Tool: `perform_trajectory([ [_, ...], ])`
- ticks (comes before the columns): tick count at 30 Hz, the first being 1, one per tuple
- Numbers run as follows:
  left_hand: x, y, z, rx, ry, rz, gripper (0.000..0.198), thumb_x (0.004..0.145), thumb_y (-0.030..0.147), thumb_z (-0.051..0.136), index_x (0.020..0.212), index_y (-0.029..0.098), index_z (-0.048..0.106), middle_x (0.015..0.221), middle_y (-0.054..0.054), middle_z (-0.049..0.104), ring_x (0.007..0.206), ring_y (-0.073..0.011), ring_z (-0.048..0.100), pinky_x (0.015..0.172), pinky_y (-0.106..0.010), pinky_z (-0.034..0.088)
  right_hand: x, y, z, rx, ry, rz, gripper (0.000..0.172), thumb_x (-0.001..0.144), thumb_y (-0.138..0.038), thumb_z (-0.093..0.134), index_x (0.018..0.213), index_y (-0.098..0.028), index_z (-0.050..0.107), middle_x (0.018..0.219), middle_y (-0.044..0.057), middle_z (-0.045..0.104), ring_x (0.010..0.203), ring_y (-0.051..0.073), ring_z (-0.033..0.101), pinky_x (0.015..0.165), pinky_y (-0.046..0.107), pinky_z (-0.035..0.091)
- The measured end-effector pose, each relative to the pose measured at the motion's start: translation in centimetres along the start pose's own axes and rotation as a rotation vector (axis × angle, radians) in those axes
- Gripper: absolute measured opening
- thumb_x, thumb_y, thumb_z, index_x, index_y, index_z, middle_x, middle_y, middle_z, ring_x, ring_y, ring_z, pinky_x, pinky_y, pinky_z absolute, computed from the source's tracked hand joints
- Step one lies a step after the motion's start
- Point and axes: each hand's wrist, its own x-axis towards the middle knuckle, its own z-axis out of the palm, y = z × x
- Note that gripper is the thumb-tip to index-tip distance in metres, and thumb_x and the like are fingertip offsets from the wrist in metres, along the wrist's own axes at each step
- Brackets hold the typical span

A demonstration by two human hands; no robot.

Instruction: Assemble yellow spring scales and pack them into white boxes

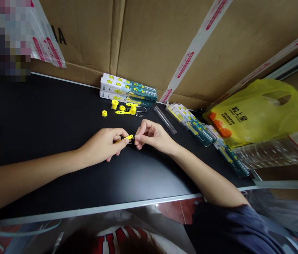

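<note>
My left hand [105,144] is closed on a thin yellow stick-like part [125,138] above the black table [45,120]. My right hand [152,135] pinches something small at the yellow part's tip; I cannot make out what. Both hands meet at the table's middle. Beyond them lie several loose yellow plastic pieces [122,107] and a metal wire loop [140,109].
A stack of printed packages [127,91] rests against the cardboard wall [151,38]. More packages [199,128] fan out to the right beside a clear tube [165,119]. A yellow plastic bag [260,113] and clear wrapping [273,153] lie at far right.
</note>
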Motion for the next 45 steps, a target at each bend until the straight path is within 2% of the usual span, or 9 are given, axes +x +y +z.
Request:
perform_trajectory([
  [7, -0.11, 0.17, -0.18, 0.039, -0.009, 0.01, 0.034, 0.099, 0.043, 0.042, 0.081, 0.018, 0.056, 0.058, 0.004, 0.062, 0.037, -0.0069, 0.047, 0.041, -0.02, 0.036, -0.22, 0.04, 0.08, -0.199, -0.002, -0.035, 0.034, 0.083, -0.041, 0.076, 0.079, -0.018, 0.052, 0.071, 0.0, 0.069, 0.059, 0.009, 0.063, 0.053, 0.02, 0.052],
  [13, -0.18, 0.6, -0.29, 0.05, 0.088, 0.108, 0.043, 0.101, 0.039, 0.036, 0.066, 0.018, 0.049, 0.053, 0.004, 0.052, 0.05, -0.0085, 0.048, 0.054, -0.022, 0.039, -0.32, -0.05, -0.08, -0.45, -0.01, -0.073, 0.031, 0.088, -0.044, 0.071, 0.082, -0.016, 0.058, 0.069, -0.001, 0.064, 0.059, 0.008, 0.055, 0.056, 0.021, 0.043],
  [18, -0.11, 0.44, -0.44, 0.086, 0.137, 0.116, 0.032, 0.099, 0.036, 0.043, 0.076, 0.017, 0.056, 0.059, 0.004, 0.053, 0.048, -0.0079, 0.05, 0.051, -0.021, 0.039, -0.35, 0.06, -0.13, -0.589, 0.011, -0.128, 0.027, 0.091, -0.041, 0.066, 0.082, -0.017, 0.059, 0.07, -0.001, 0.062, 0.061, 0.01, 0.052, 0.058, 0.022, 0.041],
  [23, -0.09, 0.12, -0.55, 0.05, 0.012, 0.008, 0.027, 0.095, 0.037, 0.048, 0.097, 0.017, 0.067, 0.061, 0.003, 0.058, 0.039, -0.0087, 0.055, 0.04, -0.02, 0.039, -0.51, 0.23, -0.02, -0.762, 0.049, -0.245, 0.023, 0.093, -0.037, 0.064, 0.08, -0.018, 0.059, 0.071, -0.001, 0.061, 0.061, 0.01, 0.051, 0.058, 0.022, 0.04],
  [29, -0.08, 0.63, -0.88, 0.022, -0.131, -0.088, 0.024, 0.096, 0.035, 0.045, 0.103, 0.019, 0.062, 0.053, 0.005, 0.057, 0.034, -0.0093, 0.049, 0.036, -0.019, 0.038, -0.73, 0.55, 0.2, -0.966, 0.056, -0.448, 0.021, 0.096, -0.028, 0.059, 0.078, -0.019, 0.056, 0.071, 0.0, 0.059, 0.063, 0.011, 0.053, 0.06, 0.023, 0.04],
  [34, -0.17, 0.95, -1.02, 0.117, -0.152, -0.042, 0.023, 0.097, 0.036, 0.042, 0.086, 0.02, 0.054, 0.056, 0.005, 0.06, 0.034, -0.0081, 0.046, 0.038, -0.02, 0.037, -0.69, 0.58, 0.3, -1.058, 0.03, -0.523, 0.019, 0.098, -0.029, 0.057, 0.081, -0.02, 0.056, 0.073, 0.001, 0.06, 0.066, 0.013, 0.054, 0.063, 0.025, 0.041],
  [38, -0.16, 0.87, -0.85, 0.269, -0.108, 0.039, 0.026, 0.097, 0.034, 0.042, 0.075, 0.021, 0.048, 0.057, 0.004, 0.058, 0.041, -0.0097, 0.049, 0.045, -0.022, 0.034, -0.7, 0.54, 0.38, -1.127, 0.01, -0.554, 0.014, 0.1, -0.027, 0.054, 0.089, -0.02, 0.06, 0.077, 0.003, 0.065, 0.069, 0.014, 0.057, 0.066, 0.026, 0.044],
  [42, 0.04, 0.57, -0.62, 0.459, -0.025, 0.134, 0.025, 0.095, 0.03, 0.042, 0.073, 0.021, 0.047, 0.063, 0.001, 0.058, 0.057, -0.0148, 0.056, 0.056, -0.027, 0.034, -0.76, 0.59, 0.4, -1.153, -0.009, -0.555, 0.015, 0.1, -0.026, 0.054, 0.088, -0.021, 0.059, 0.08, 0.004, 0.068, 0.072, 0.015, 0.06, 0.068, 0.026, 0.046],
  [45, 0.06, 0.47, -0.52, 0.559, -0.02, 0.127, 0.023, 0.097, 0.031, 0.04, 0.078, 0.021, 0.049, 0.072, -0.002, 0.063, 0.066, -0.0184, 0.061, 0.06, -0.029, 0.035, -0.77, 0.78, 0.44, -1.145, -0.003, -0.572, 0.016, 0.099, -0.024, 0.055, 0.084, -0.021, 0.058, 0.078, 0.004, 0.069, 0.071, 0.015, 0.06, 0.066, 0.026, 0.046],
])
